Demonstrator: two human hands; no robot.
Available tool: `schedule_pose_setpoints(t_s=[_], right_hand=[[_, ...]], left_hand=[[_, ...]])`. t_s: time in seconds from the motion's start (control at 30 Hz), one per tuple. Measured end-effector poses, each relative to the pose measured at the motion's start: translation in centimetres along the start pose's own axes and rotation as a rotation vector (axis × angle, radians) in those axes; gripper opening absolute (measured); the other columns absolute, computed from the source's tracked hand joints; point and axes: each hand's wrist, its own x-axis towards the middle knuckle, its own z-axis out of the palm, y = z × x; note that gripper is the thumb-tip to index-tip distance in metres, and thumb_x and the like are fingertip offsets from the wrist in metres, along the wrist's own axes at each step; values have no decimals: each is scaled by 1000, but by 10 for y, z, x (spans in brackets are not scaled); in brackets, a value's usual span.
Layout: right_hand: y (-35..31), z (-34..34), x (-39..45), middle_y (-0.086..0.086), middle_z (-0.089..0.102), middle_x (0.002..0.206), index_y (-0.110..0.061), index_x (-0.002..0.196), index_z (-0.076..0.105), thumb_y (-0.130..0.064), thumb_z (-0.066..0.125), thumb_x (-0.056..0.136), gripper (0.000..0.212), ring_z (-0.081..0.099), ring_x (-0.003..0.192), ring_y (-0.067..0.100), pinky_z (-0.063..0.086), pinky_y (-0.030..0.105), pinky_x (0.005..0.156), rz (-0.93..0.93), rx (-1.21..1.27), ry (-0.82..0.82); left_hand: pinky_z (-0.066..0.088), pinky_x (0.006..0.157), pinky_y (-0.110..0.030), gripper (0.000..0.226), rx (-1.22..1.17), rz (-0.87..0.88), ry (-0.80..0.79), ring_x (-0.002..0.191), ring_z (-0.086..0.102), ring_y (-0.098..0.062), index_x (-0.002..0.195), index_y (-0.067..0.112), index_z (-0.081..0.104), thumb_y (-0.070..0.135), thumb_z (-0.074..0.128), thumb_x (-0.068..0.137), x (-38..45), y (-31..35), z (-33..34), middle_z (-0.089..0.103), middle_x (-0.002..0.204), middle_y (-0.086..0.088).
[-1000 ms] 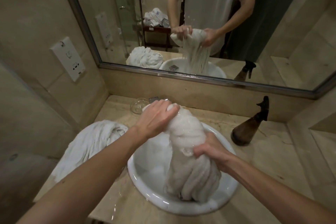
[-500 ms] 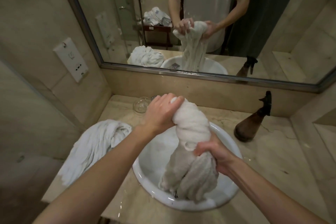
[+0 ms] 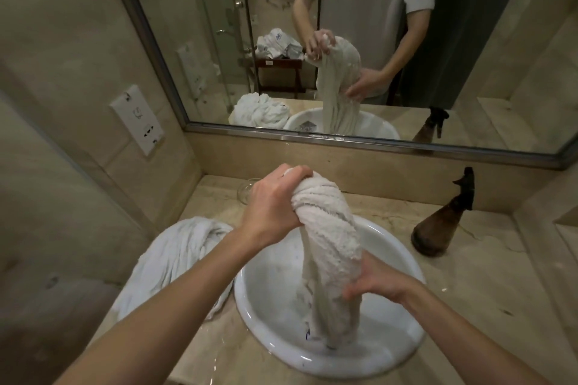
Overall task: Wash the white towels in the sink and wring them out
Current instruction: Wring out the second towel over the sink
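Right hand (image 3: 372,283) lower, towel (image 3: 328,247) twisted

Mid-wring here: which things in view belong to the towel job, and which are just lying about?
Job:
left hand
right hand
twisted white terry towel
round white ceramic sink
white towel heaped on the counter

Lying about:
brown spray bottle with black trigger
clear glass dish
white wall socket plate

Beige marble walls (image 3: 62,25), framed mirror (image 3: 344,25), marble counter (image 3: 484,275).
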Motion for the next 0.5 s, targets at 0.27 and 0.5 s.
schedule_pose_setpoints(t_s=[0.27,0.5], right_hand=[[33,23,16,-2,73,111,-18,119,64,-13,98,54,74,68,107,12,56,36,85,-190,-142,451],[21,10,6,-6,77,95,-18,100,70,-20,85,49,53,72,92,9,56,27,74,-262,-134,516]], left_hand=[[44,66,-14,58,-244,-274,-2,80,57,-2,108,24,61,7,70,53,-19,6,11,63,90,15],[51,87,-22,88,-821,-697,-412,108,64,-4,142,32,45,20,78,62,-51,-33,3,59,128,8]])
